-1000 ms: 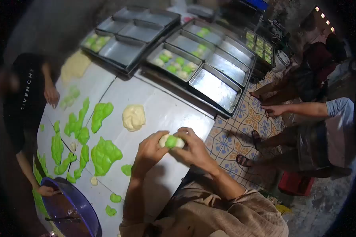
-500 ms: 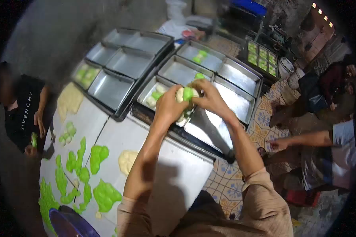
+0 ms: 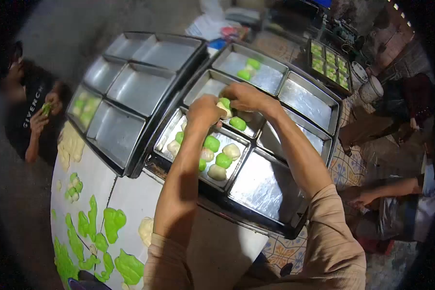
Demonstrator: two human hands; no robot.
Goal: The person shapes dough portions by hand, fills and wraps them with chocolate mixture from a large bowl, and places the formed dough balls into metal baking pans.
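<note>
Progress: near-left pan (image 3: 238, 165) of the centre rack, middle of the frame, holds a batch of green and cream dough balls (image 3: 211, 143). Middle-left pan (image 3: 207, 88) looks part-loaded — both hands are over it. Left hand (image 3: 205, 112) and right hand (image 3: 244, 96) are closed together on a green-and-cream dough cluster (image 3: 224, 106), pinched at the fingertips above that pan. Far-left pan (image 3: 271, 77) has a small cluster only. Right-hand column, e.g. near-right pan (image 3: 263, 186), shows metal bottoms, so no dough there. Left rack, upper left: dough in one corner pan (image 3: 84, 108), metal in the other five. Unportioned green dough (image 3: 129, 267) lies on the table (image 3: 135, 198), lower left.

Hard to see: left forearm covers part of the near-left batch — can't count it. Fingers hide part of the cluster. Cream dough lump (image 3: 145, 231) partly behind left sleeve. Co-worker (image 3: 34, 101), upper left, has something green in hand, too blurred to identify.
</note>
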